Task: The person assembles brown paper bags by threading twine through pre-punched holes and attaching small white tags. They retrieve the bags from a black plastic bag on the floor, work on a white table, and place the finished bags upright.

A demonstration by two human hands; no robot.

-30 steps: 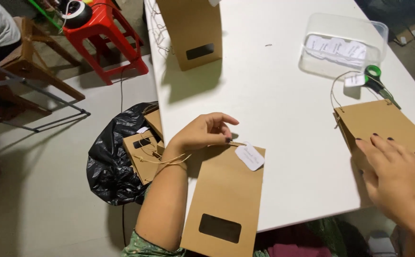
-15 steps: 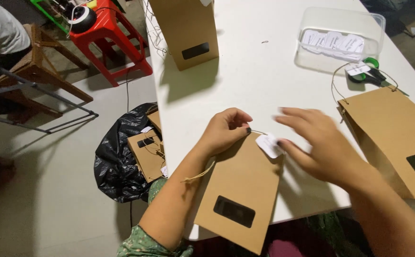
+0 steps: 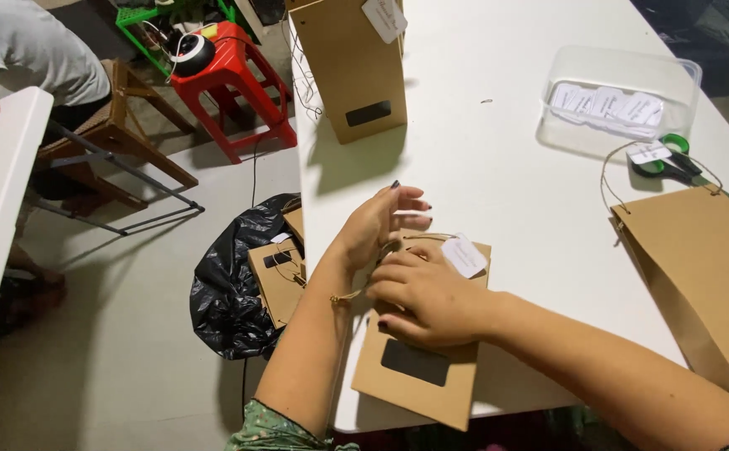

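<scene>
white table [image 3: 498, 167] | kraft bags [image 3: 419, 367] | clear tub [image 3: 623, 100] | scissors [image 3: 673, 163]

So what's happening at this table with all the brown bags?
A person sits at a white table with both hands on a flat brown paper bag that has a dark window. The left hand and right hand meet at the bag's top edge, fingering a thin twine tied to a small white tag. Another bag stands upright farther back, one more lies to the right, and a clear tub of tags sits near green-handled scissors.
</scene>
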